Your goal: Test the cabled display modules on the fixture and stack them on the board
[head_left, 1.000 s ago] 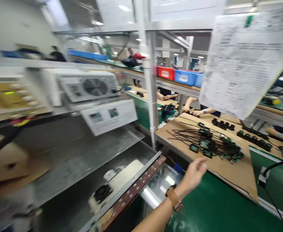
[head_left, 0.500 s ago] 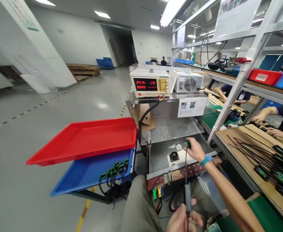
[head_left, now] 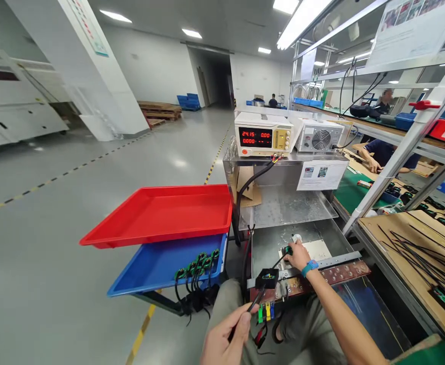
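A glossy grey floor (head_left: 66, 279) is stretching across the left and middle of the room, catching pale patches of light. Dashed black-and-yellow tape (head_left: 66, 172) is running diagonally over it towards a broad white column (head_left: 89, 76), where a printed notice (head_left: 87, 28) is hanging. White cabinets (head_left: 21, 121) are standing at far left. A plain pale wall (head_left: 150, 66) is closing off the back, and a dark passage (head_left: 220, 71) is opening within it. Wooden pallets (head_left: 159, 110) are lying stacked near that wall, with blue crates (head_left: 188, 101) sitting just beside them. Overhead, rectangular ceiling lights (head_left: 115, 15) are glowing, while a long bright lamp (head_left: 302, 25) is shining beside a metal shelving frame (head_left: 399, 152) that is filling the right side.
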`<state>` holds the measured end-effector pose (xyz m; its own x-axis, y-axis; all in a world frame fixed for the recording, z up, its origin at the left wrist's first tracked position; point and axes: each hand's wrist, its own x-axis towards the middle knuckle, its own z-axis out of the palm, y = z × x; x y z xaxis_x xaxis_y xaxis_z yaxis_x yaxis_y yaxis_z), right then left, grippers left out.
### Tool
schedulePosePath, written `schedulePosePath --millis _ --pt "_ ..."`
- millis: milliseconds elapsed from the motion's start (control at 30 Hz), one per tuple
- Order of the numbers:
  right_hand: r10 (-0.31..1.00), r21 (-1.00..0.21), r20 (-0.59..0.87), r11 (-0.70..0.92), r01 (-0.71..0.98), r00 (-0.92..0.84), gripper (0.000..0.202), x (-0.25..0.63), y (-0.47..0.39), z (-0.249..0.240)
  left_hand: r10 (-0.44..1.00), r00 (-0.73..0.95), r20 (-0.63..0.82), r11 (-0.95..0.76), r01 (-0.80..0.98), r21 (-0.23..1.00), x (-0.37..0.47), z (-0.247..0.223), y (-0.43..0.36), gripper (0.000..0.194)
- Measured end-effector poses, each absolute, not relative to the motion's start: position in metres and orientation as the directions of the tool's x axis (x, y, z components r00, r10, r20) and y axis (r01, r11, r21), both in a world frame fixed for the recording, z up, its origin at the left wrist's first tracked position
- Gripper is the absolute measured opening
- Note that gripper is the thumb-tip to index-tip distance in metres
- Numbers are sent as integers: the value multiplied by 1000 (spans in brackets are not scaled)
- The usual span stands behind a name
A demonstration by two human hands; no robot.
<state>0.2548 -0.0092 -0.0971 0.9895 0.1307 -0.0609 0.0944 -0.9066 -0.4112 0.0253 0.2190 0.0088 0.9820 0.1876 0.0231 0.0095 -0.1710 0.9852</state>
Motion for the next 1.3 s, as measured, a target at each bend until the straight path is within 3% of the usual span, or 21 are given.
schedulePosePath --millis 67,133,267,333,400,467,500,567,633,667,733,800,833,900,1000,1300 --pt "142 -425 -85 -900 93 986 36 255 -11 -90 87 959 271 -351 -225 909 36 25 211 37" --pt "160 -454 -96 -885 100 982 37 254 -17 -76 -49 871 488 -488 -447 750 44 41 203 27" --pt "185 -562 -25 -816 139 982 36 232 -25 -39 -304 634 711 -617 -700 360 51 49 173 33" --pt "267 -634 -15 -748 198 964 34 205 -18 -23 -412 502 760 -559 -798 224 55 30 150 42" --pt "450 -814 -104 -551 184 887 44 172 -4 -13 -497 367 786 -428 -892 146 57 1 125 51" --pt "620 -963 -186 -269 -17 762 57 140 10 -9 -572 284 769 -243 -955 171 56 -29 107 58" --pt "658 -980 -200 -149 -134 726 61 127 15 -9 -612 295 734 -150 -954 259 53 -40 102 59" --pt "615 -970 -201 -17 -242 762 60 109 19 -12 -694 356 626 -41 -887 459 47 -53 104 54" --pt "507 -974 -181 29 -226 843 56 97 15 -17 -660 502 559 -72 -783 618 40 -51 118 46" --pt "470 -975 -173 45 -219 865 54 93 13 -20 -558 623 548 -127 -716 686 38 -46 127 44" --pt "448 -972 -178 59 -228 876 52 86 8 -26 -179 887 426 -190 -456 869 40 -34 145 45" --pt "455 -970 -186 55 -236 871 50 80 7 -31 146 982 120 -65 -111 992 48 -24 158 41" --pt "460 -972 -183 49 -231 869 49 76 8 -33 191 981 -25 28 20 999 53 -22 163 43" --pt "469 -977 -169 33 -209 867 47 71 11 -35 125 971 -204 173 182 968 62 -20 168 53" --pt "471 -985 -157 -9 -173 868 46 66 16 -35 -5 951 -309 257 300 919 67 -23 173 55" --pt "369 -919 -50 -380 101 928 30 44 10 -36 -282 840 -464 228 528 818 60 -28 209 38"
